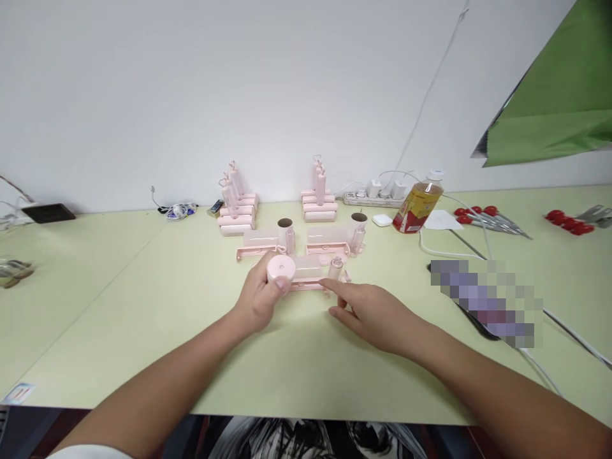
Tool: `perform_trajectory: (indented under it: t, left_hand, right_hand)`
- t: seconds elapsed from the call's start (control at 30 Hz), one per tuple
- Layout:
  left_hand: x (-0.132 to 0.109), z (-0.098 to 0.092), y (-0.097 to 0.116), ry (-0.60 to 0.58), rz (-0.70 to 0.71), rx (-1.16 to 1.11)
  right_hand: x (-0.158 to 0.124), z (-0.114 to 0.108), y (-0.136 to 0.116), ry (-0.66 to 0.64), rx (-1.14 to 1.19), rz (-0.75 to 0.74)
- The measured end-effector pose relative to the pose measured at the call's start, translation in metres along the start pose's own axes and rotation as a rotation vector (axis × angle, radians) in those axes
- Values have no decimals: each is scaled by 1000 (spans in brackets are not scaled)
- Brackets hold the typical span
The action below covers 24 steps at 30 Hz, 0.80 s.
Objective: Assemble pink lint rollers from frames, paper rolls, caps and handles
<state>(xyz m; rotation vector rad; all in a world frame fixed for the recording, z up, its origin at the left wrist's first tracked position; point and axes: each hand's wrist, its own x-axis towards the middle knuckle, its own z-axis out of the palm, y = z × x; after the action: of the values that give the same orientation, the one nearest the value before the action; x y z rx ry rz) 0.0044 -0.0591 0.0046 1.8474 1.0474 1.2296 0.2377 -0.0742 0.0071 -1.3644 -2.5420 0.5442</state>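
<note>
My left hand (pixel 257 296) is closed around a white roll with a round pink end cap (pixel 282 266), its capped end facing up. My right hand (pixel 375 317) has its index finger stretched out and its thumb apart, holding nothing. That fingertip is at the right part of an open pink case (pixel 306 285); whether it touches cannot be told. Behind the case lies a pale translucent cover (pixel 308 266). A small clear pink bottle (pixel 335 268) stands just beyond my right fingers. Farther back are two more open pink cases (pixel 327 248) (pixel 257 252) with translucent covers.
Closed pink cases (pixel 236 220) and small pink bottles (pixel 321 189) stand in two groups near the wall. Cardboard-cored rolls (pixel 359 220), a drink bottle (pixel 418 204), a power strip (pixel 363 200) and red-handled tools (pixel 492 220) are behind. A blurred-out device (pixel 482 306) lies right, with cables.
</note>
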Motion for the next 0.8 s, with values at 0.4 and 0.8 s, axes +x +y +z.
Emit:
perform_trajectory:
  t: [0.4,0.8]
  left_hand:
    - [16,-13,-9,3,-268,69]
    - [6,16,2,-241,-745,-369]
  right_hand:
    - [13,18,6,4,-46,-28]
    - [13,14,3,-38,125,40]
